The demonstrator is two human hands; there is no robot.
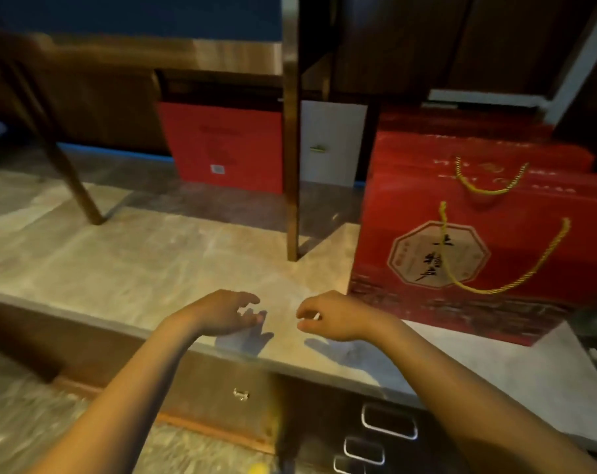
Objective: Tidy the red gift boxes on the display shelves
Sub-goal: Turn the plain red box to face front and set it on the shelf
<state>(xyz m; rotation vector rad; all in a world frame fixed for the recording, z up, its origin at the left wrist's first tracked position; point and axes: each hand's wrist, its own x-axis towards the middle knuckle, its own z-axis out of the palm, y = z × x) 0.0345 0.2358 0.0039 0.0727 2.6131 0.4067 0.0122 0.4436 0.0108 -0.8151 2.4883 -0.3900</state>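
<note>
A large red gift box [478,254] with a yellow rope handle and an octagonal label stands at the right on the grey stone ledge [136,268]. More red boxes [488,155] are lined up behind it. Another red box [225,145] stands at the back, under the wooden shelf [167,53], next to a white box [331,142]. My left hand [221,314] and my right hand [334,316] hover over the ledge's front, fingers loosely apart, holding nothing. My right hand is just left of the front red box's lower corner.
Wooden shelf legs [292,165] stand on the ledge in the middle, and a slanted leg [67,165] at the left. Below the ledge is a wooden cabinet front with metal drawer handles [389,425]. The floor [33,422] is at the lower left.
</note>
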